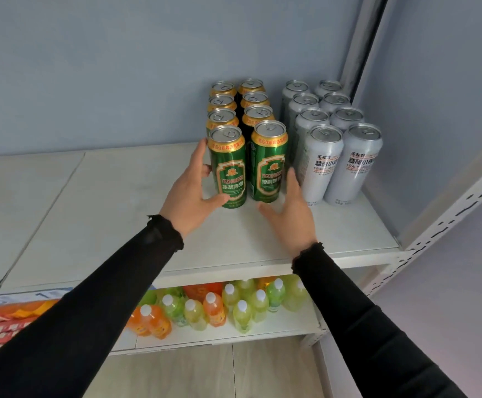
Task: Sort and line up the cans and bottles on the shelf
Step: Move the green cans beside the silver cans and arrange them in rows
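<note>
Two rows of green beer cans stand on the white upper shelf [124,214], running front to back. Beside them on the right are two rows of white craft beer cans [320,165]. My left hand [193,193] cups the front left green can [229,170], with the fingers along its left side and the thumb across its lower front. My right hand [290,208] is open just right of the front right green can [268,165], with its fingers in the gap towards the white cans and its thumb near the can's base.
The upper shelf's left half is bare board. The lower shelf holds several orange and green drink bottles [213,308] and red snack packets [1,323] at the left. A perforated metal upright [446,222] and the blue wall close off the right side.
</note>
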Demonstrator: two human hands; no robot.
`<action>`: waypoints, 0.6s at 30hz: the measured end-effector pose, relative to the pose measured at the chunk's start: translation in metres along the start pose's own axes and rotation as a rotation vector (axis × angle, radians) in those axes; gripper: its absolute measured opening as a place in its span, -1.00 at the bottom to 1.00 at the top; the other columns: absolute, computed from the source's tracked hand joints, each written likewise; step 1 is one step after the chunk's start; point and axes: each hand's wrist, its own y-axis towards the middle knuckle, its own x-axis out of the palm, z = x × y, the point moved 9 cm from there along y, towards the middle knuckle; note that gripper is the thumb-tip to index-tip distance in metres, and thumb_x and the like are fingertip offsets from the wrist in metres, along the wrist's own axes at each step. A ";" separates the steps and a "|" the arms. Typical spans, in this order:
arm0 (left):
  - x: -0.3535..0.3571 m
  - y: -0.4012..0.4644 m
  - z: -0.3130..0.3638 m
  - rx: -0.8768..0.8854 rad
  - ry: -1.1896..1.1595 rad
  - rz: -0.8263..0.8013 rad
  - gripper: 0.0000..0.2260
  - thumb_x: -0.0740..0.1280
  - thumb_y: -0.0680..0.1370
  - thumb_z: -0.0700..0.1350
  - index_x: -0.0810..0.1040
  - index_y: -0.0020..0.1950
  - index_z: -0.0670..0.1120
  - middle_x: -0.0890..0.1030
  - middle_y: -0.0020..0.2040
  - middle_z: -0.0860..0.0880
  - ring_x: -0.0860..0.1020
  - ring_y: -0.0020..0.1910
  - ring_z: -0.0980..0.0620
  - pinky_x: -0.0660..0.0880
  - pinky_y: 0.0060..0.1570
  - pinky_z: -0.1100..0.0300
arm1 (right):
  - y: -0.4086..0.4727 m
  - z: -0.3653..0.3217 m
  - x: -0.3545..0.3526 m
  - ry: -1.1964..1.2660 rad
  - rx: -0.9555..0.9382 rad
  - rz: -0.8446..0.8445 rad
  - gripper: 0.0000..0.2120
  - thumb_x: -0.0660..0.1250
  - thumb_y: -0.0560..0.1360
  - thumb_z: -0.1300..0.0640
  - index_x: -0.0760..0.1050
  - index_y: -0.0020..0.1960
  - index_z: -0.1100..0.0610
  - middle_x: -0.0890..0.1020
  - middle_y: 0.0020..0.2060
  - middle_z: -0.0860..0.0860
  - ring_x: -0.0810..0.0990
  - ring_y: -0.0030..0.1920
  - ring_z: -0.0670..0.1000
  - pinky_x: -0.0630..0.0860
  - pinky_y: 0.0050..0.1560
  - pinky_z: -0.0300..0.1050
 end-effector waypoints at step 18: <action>-0.193 -0.129 -0.152 -0.111 0.380 0.080 -0.51 0.38 0.58 0.03 0.39 0.49 0.01 0.46 0.41 0.01 0.40 0.39 -0.01 0.27 0.32 0.23 | -0.071 -0.167 0.160 -0.372 -0.430 -0.193 -0.54 0.35 0.54 -0.05 0.42 0.39 0.05 0.53 0.29 0.01 0.46 0.27 0.10 0.47 0.20 0.03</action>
